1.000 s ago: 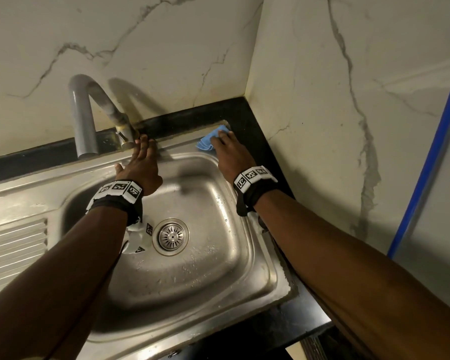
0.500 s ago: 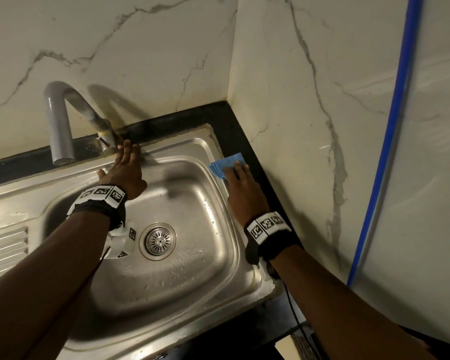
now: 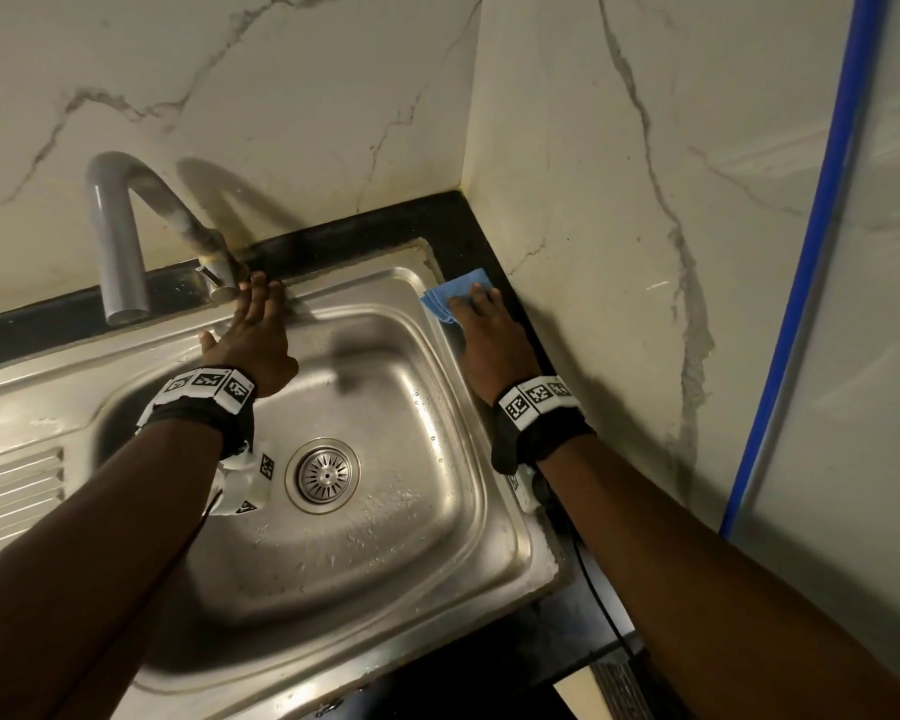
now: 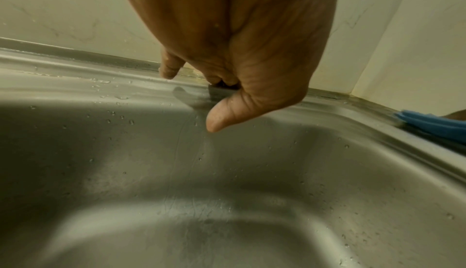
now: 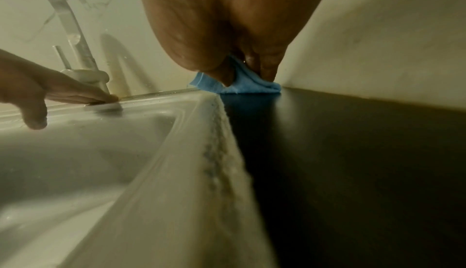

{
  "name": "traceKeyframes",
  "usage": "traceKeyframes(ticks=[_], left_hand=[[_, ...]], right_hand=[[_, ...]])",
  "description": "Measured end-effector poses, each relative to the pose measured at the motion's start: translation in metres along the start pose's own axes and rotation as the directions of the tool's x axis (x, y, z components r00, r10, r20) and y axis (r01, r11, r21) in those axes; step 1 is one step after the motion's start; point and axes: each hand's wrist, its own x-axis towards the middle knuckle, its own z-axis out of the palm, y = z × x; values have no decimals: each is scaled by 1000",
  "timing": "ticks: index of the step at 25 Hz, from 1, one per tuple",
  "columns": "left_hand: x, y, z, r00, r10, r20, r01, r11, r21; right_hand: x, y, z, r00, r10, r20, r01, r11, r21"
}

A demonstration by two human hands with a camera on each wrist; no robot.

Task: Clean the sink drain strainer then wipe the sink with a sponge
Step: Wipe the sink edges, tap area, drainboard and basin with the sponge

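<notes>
The steel sink (image 3: 385, 387) has its round drain strainer (image 3: 326, 475) seated in the drain. My right hand (image 3: 489, 335) lies flat on a folded blue cloth-like sponge (image 3: 453, 291) on the sink's right rim near the back corner. In the right wrist view the fingers (image 5: 267, 71) and thumb press the sponge (image 5: 242, 87) down where the rim meets the black counter. My left hand (image 3: 253, 314) rests on the back rim by the tap's base, fingers straight and holding nothing. The left wrist view shows its thumb (image 4: 219, 118) hanging over the basin and the sponge (image 4: 433, 122) at far right.
A grey curved tap (image 3: 120, 226) rises at the back left. Marble-patterned walls (image 3: 645, 200) close in behind and to the right. A black counter (image 3: 489, 241) frames the sink, a ribbed drainboard (image 3: 11, 485) lies left, and water drops dot the basin.
My right hand slid the blue sponge from the back right corner onto the right rim. The left hand stayed by the tap's base.
</notes>
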Motion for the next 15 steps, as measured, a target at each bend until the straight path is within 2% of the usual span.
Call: traceKeyframes(ticks=[4, 9, 15], left_hand=[[-1, -1, -2, 1000, 3, 13, -3, 1000, -1], [-2, 2, -2, 1000, -7, 18, 6, 1000, 12], [-5, 6, -6, 1000, -16, 24, 16, 1000, 14]], right_hand=[[-28, 5, 4, 1000, 7, -17, -8, 999, -32], [-4, 6, -3, 998, 57, -15, -57, 998, -18], [-20, 14, 4, 993, 104, -46, -107, 993, -50]])
